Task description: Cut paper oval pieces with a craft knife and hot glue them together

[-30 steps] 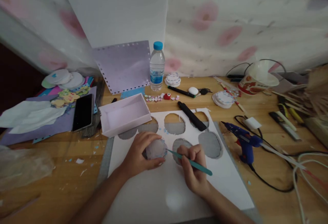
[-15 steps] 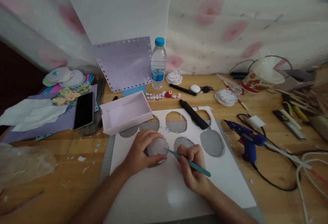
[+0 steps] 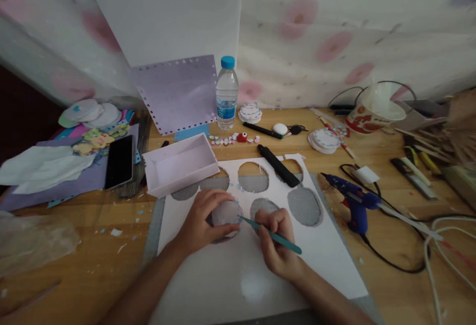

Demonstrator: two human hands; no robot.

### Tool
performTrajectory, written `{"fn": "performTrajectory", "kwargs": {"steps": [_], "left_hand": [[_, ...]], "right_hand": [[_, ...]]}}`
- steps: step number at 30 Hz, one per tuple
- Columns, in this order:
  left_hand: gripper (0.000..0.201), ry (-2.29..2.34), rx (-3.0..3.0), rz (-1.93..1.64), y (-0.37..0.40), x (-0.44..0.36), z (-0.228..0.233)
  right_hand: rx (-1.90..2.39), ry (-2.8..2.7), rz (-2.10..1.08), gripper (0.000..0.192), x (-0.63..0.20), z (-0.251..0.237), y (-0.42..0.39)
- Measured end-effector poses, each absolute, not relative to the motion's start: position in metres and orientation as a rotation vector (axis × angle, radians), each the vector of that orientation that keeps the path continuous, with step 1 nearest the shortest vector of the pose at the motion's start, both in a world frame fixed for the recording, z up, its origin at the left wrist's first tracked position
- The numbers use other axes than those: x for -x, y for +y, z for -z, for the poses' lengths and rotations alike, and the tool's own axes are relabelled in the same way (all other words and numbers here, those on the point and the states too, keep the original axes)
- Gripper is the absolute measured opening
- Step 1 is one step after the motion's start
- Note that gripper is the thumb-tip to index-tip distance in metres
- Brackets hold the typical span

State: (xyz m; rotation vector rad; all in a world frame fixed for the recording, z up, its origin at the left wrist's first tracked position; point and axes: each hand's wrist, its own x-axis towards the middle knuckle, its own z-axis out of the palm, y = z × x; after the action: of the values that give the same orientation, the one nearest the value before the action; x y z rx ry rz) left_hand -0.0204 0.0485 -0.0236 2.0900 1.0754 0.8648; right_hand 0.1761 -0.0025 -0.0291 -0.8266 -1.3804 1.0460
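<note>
My left hand (image 3: 203, 221) curls its thumb and fingers around the edge of a small round white paper disc (image 3: 225, 213). Teal tweezers (image 3: 278, 238) are pinched in my right hand (image 3: 277, 240), their narrow tip at the disc's right edge. Whether the tip grips anything is too small to tell. Both hands are over a white sheet (image 3: 208, 285) with several round holes cut through it. Part of the disc's left rim is hidden by my left fingers.
An open white box (image 3: 182, 166) and a thick black marker (image 3: 278, 166) lie beyond my hands. Right of the sheet is a blue glue gun (image 3: 351, 198) with cables. A water bottle (image 3: 226, 94) stands behind; a phone (image 3: 119, 162) lies left. Stacked paper discs (image 3: 324, 140) sit right.
The camera view has shifted slightly, so the table things appear a little further left. Both hands keep nearly the same pose, with the tweezers' tip still at the disc's edge.
</note>
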Motion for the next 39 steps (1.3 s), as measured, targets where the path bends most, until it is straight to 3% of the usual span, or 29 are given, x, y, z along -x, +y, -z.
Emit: {"fn": "performTrajectory", "kwargs": {"steps": [30, 39], "left_hand": [[0.048, 1.068, -2.088, -0.842, 0.048, 0.021, 0.02], [0.056, 0.955, -2.035, -0.788, 0.048, 0.024, 0.02]], "right_hand": [[0.858, -1.326, -1.041, 0.016, -0.179, 0.027, 0.001], [1.087, -1.092, -0.933, 0.012, -0.2, 0.021, 0.024]]}}
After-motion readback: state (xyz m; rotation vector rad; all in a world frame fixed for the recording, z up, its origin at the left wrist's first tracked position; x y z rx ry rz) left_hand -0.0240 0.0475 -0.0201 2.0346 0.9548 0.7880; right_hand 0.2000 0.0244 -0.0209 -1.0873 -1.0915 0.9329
